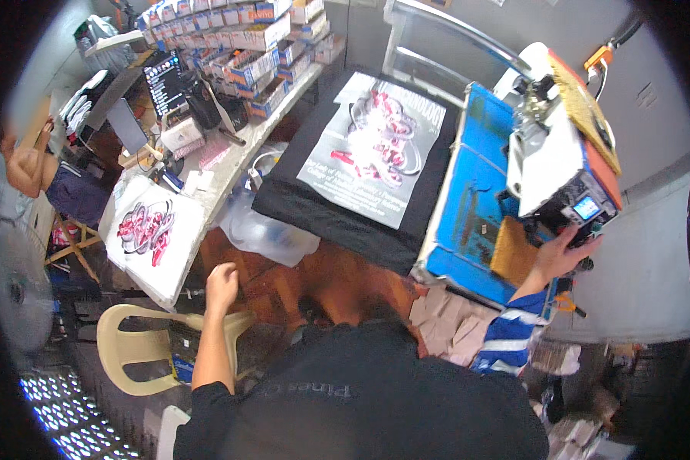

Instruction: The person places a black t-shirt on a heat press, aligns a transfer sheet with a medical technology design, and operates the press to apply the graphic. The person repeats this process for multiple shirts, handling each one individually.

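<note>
Your right hand (pixel 563 249) was at the lower edge of the black control box (pixel 567 203) of the machine on your right. Its fingers were extended and partly spread, and they appeared to touch the panel below the lit blue display (pixel 587 208); the exact point of contact could not be determined. Your left hand (pixel 222 286) was loosely closed, fingers curled inward, with nothing visible in its grasp. It was above the floor (pixel 272 295), near the cream plastic chair (pixel 134 349).

The control box stood at the far right of the blue tabletop (pixel 464 184). A black garment (pixel 337 226) lay flat to the left of that tabletop, bearing a grey printed panel (pixel 372 149) with a red and white figure.

Writing was noted as follows. The panel carried a pale heading and several lines of small text beneath the figure. The stacked boxes (pixel 257 69) at the upper left bore blue and orange labels. Your own black shirt (pixel 360 414) showed faint lettering. Characters on the display were too small to read.
</note>
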`<state>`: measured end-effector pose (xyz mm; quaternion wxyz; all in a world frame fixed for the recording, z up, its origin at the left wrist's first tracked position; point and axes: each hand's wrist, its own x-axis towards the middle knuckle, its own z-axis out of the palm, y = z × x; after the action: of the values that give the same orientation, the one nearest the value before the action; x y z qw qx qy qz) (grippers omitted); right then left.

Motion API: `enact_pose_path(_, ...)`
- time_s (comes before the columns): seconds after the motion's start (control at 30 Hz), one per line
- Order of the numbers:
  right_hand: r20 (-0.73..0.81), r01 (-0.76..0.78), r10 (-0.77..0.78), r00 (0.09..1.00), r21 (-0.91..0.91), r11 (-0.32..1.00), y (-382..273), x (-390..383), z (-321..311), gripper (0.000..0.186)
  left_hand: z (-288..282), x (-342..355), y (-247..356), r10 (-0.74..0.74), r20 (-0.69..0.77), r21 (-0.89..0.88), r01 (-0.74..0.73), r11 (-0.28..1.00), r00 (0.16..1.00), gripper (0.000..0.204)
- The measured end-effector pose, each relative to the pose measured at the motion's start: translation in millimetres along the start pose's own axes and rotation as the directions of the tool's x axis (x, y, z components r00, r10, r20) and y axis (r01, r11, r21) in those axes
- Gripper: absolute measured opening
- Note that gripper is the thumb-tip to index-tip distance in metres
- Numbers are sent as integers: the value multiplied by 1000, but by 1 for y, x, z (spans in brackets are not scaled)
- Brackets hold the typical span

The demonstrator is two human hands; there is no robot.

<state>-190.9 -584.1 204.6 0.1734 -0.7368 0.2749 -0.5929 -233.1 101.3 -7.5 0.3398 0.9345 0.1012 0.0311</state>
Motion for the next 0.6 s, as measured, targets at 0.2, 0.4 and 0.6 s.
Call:
enact_pose_path(0.2,-48,-10,19,999,181,983,92,45,-25,66,12,7,-59,-45,7,-86,45,995,999,24)
enact_pose_path(0.4,70,-41,43,997,-28,999,128,79,-54,70,71,91,80,502,-177,-47,-517,855,846,29)
enact_pose_path(0.6,85,-187,171,982,247,951,161,88,-53,68,124,110,183,812,93,175,-813,556,576,46)
